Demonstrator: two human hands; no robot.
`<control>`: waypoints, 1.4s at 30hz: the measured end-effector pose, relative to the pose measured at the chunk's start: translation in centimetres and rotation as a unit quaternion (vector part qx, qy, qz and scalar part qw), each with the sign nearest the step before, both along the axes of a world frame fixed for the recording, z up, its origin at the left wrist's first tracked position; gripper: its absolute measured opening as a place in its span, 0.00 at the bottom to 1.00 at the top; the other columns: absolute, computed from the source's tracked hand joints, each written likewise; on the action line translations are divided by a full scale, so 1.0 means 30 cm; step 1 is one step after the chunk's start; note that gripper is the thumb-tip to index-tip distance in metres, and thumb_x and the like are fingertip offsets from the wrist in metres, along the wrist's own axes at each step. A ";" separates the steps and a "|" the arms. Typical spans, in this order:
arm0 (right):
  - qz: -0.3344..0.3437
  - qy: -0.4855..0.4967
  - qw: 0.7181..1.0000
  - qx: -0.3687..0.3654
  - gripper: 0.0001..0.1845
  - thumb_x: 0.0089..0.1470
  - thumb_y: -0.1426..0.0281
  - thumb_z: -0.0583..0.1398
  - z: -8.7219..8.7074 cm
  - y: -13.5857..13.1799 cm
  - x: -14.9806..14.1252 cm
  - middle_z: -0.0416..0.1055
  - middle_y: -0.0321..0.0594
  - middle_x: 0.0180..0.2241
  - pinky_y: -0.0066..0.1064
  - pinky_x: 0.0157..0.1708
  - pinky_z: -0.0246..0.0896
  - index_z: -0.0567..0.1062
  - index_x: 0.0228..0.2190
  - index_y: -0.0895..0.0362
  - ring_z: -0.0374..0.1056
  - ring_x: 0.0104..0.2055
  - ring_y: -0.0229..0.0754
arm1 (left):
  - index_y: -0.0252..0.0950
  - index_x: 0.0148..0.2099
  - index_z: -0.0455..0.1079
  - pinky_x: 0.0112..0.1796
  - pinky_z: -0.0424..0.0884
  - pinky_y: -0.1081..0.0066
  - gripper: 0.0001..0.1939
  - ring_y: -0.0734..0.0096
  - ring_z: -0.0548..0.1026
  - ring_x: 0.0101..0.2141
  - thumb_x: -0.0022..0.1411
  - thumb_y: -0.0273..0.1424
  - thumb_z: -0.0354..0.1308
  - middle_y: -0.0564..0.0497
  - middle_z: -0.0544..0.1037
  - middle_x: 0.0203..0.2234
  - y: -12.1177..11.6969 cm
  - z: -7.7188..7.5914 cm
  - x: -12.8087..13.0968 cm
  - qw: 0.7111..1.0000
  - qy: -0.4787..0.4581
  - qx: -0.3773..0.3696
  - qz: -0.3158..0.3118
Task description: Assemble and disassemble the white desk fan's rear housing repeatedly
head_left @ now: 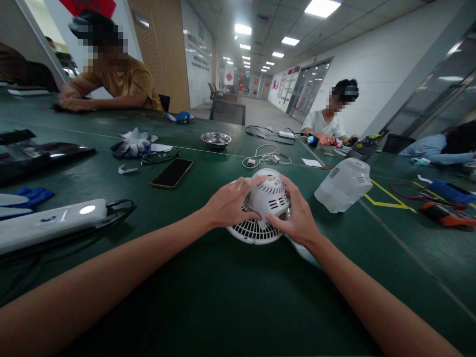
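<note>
Both my hands grip a white fan motor housing [268, 197] with vent slots, from its two sides. My left hand [235, 202] curves round the left side, its thumb near the lower front. Round the right side my right hand [296, 212] is wrapped, thumb also at the lower front. Beneath the housing sits a round white fan grille [255, 233] on the green table [223, 297]. A pale flat piece [305, 254] shows partly behind my right wrist. Just to the right stands a translucent white plastic casing [344, 186] with slots on top.
A phone [171, 173], gloves [133, 144] and a white device [55, 223] lie left. A metal bowl [216, 140] and coiled white cable [266, 156] are beyond my hands. An orange-black meter [446, 215] lies right. Several people sit around the table.
</note>
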State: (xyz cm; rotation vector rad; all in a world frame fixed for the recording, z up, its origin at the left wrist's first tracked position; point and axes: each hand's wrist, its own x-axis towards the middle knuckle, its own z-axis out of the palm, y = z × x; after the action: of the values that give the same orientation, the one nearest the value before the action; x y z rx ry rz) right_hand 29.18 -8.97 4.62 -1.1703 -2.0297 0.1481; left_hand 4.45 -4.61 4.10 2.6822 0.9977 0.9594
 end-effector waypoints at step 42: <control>0.009 0.369 0.900 -0.230 0.35 0.54 0.47 0.65 0.002 0.007 0.008 0.81 0.45 0.46 0.53 0.46 0.75 0.71 0.57 0.50 0.77 0.46 0.57 | 0.34 0.50 0.78 0.49 0.76 0.57 0.37 0.53 0.80 0.49 0.67 0.62 0.48 0.40 0.83 0.47 0.163 -0.087 -0.101 0.864 -0.409 -0.295 -0.002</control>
State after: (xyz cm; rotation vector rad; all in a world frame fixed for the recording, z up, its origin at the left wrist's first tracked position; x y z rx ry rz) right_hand 29.42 -8.77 4.67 -1.1282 -1.3473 0.9747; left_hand 1.41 0.29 1.48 1.5297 0.8690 1.3326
